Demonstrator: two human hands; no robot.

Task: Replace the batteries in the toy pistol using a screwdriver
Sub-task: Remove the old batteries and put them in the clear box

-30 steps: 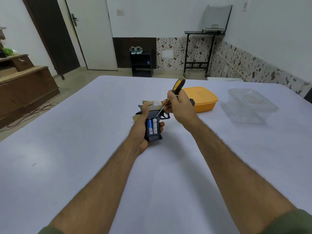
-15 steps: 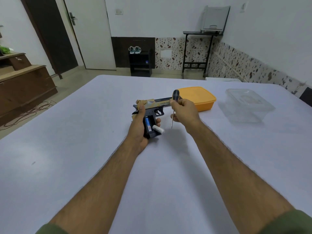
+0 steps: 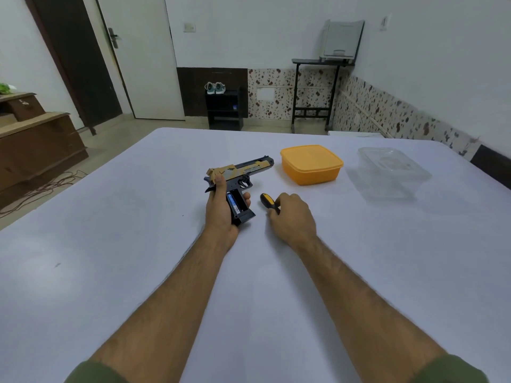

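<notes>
The screwdriver (image 3: 268,202) has come down from the air to the white tabletop (image 3: 110,244); half a second ago the right hand (image 3: 293,217) held it upright beside the toy pistol (image 3: 237,175), and a second ago its tip was working at the open grip. The white cell that was tipping out of the compartment a moment back is no longer in sight, and I cannot tell where it went; only a blue battery (image 3: 232,201) shows in the open bay, with a dark empty slot beside it. To my eye that means the prying is over and the old cells are partly out, so the tool is being parked to free the hand. The right hand lies low on the table, knuckles up, fingers curled round the lower handle, its yellow-and-black butt poking out toward the pistol. The left hand (image 3: 221,214) wraps the pistol's grip from the left, thumb along the frame, fingertips showing at the far edge, barrel pointing toward the orange container (image 3: 311,165), with the clear tub (image 3: 392,172) further right.
</notes>
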